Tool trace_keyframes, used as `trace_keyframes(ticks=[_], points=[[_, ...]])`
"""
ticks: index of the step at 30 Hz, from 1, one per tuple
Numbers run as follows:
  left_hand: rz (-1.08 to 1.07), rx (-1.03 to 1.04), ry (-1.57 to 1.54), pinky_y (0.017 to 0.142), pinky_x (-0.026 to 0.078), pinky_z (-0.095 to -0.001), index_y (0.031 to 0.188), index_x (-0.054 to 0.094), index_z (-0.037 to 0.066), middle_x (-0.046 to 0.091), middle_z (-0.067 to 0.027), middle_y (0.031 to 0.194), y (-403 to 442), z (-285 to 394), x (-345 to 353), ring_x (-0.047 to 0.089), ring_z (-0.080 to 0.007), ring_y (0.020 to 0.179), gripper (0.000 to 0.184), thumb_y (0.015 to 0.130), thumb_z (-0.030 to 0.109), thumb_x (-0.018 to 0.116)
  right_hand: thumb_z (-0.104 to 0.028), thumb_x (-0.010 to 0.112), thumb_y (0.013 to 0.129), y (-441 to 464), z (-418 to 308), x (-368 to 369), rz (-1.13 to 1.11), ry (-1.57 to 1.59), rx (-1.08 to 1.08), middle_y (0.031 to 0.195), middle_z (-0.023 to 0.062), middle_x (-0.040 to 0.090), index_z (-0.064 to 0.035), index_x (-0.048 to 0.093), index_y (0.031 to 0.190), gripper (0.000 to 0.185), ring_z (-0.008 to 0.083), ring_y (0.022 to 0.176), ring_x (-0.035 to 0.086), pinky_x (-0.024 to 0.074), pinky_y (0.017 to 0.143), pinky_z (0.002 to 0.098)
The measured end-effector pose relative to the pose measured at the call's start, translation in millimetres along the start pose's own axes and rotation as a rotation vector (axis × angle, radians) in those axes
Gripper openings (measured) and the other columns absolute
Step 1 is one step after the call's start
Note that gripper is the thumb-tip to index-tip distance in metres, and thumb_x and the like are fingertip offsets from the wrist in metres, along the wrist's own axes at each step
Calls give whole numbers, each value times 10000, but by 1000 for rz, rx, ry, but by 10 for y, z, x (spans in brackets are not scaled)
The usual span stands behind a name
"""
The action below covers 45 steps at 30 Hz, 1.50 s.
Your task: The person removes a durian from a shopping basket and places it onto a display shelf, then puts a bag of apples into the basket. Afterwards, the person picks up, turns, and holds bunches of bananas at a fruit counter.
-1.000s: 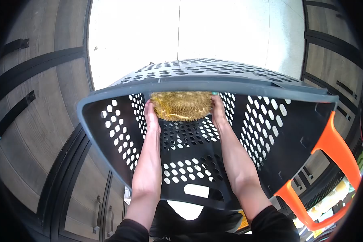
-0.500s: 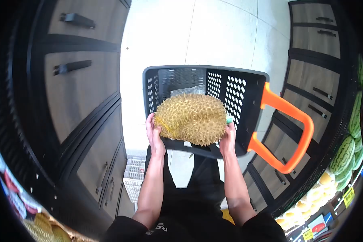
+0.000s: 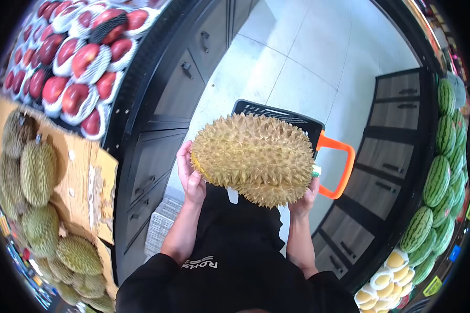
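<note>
A large spiky durian [image 3: 256, 156] is held up between both hands in front of the body. My left hand [image 3: 193, 177] grips its left end, thumb at the front, beside a yellow strip on the husk. At the right end my right hand [image 3: 307, 197] holds it, close to a small green-and-white tag [image 3: 316, 171]; some of those fingers are hidden behind the fruit. Below and beyond the durian stands a black shopping basket [image 3: 277, 112] with an orange handle [image 3: 347, 169]. The durian covers most of the basket's inside.
On the left, red apples [image 3: 83, 60] in white foam nets sit on a shelf, with several durians [image 3: 39, 172] on cardboard. Watermelons [image 3: 436, 180] and pale yellow fruit [image 3: 384, 281] line the right side. Dark drawer cabinets [image 3: 167, 94] flank the aisle. A grey crate [image 3: 164, 224] stands low on the left.
Both hands have lifted the durian up out of the basket, nearer to the camera. The view has tilted and turned, bringing the apples and durians on the left shelf into sight.
</note>
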State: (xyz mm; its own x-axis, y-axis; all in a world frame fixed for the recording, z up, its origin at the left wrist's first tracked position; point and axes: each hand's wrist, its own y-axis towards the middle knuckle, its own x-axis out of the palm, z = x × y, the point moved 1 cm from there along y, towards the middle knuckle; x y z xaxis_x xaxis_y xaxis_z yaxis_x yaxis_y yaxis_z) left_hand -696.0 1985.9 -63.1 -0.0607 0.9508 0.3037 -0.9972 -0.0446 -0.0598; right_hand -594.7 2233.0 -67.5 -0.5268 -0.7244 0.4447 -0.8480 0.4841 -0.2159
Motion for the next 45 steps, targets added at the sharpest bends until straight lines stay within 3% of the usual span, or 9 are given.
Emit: trace_keyframes(ticks=[3, 9, 16, 23, 29, 35, 36, 43, 45], points=[[87, 45, -27, 1061, 322, -363, 1397, 298, -31, 432, -135, 1306, -290, 383, 38, 429, -224, 1239, 913, 750, 489, 680, -410, 674, 723, -111, -221, 108, -126, -3, -29, 1319, 158, 483, 34, 338, 1383, 864, 279, 1217, 503, 414, 1030, 407], [254, 158, 76, 1039, 337, -336, 1401, 328, -31, 487, -106, 1250, -1186, 767, -124, 461, -204, 1200, 855, 809, 481, 672, -390, 674, 756, -419, -420, 182, -308, 54, 58, 1272, 126, 534, 13, 389, 1349, 772, 256, 1161, 553, 453, 995, 405], [490, 108, 160, 1030, 343, -334, 1417, 324, -15, 493, -116, 1235, -2213, 1062, -247, 469, -204, 1174, 679, 839, 227, 584, -401, 680, 760, -785, -493, 275, -483, -28, 273, 1252, 127, 551, 8, 435, 1310, 728, 254, 1145, 567, 459, 990, 401], [723, 139, 120, 1025, 350, -325, 1405, 355, -9, 503, -113, 1225, -2630, 1250, -544, 470, -196, 1173, 598, 868, 160, 557, -328, 667, 789, -963, -398, 795, -665, -103, 396, 1185, 88, 567, 11, 471, 1276, 625, 184, 1109, 544, 408, 981, 334], [805, 270, 83, 1047, 332, -339, 1397, 365, -16, 494, -119, 1258, -2540, 1468, -967, 460, -214, 1201, 634, 850, 190, 612, -273, 647, 807, -973, -181, 1460, -795, -80, 410, 1181, 84, 570, 17, 485, 1267, 567, 174, 1120, 530, 377, 1001, 318], [785, 285, 78, 1105, 294, -367, 1413, 336, -19, 432, -154, 1399, -2099, 2004, -1721, 407, -235, 1312, 649, 877, 238, 595, -363, 656, 808, -1010, 41, 2582, -862, -104, 356, 1202, 102, 572, 13, 474, 1268, 621, 211, 1113, 563, 437, 981, 363], [773, 297, 81, 1106, 289, -365, 1413, 340, -15, 434, -154, 1395, -2010, 2075, -1915, 410, -237, 1307, 625, 889, 227, 579, -297, 664, 816, -1047, 83, 2793, -859, -40, 389, 1199, 91, 569, 18, 475, 1282, 594, 189, 1118, 541, 380, 1011, 335], [794, 284, 162, 1051, 328, -332, 1382, 413, 8, 505, -113, 1293, -1220, 2744, -2881, 478, -171, 1184, 491, 948, 195, 546, -374, 566, 876, -1222, 387, 4001, -825, -108, 299, 1278, 101, 547, -13, 443, 1327, 591, 212, 1198, 516, 370, 1040, 376], [778, 271, 100, 1004, 347, -302, 1365, 441, 16, 527, -79, 1242, -1049, 2822, -3052, 487, -134, 1120, 477, 950, 215, 566, -311, 557, 888, -1199, 474, 4218, -800, -83, 318, 1264, 96, 554, 0, 456, 1318, 541, 196, 1173, 523, 374, 1026, 359]])
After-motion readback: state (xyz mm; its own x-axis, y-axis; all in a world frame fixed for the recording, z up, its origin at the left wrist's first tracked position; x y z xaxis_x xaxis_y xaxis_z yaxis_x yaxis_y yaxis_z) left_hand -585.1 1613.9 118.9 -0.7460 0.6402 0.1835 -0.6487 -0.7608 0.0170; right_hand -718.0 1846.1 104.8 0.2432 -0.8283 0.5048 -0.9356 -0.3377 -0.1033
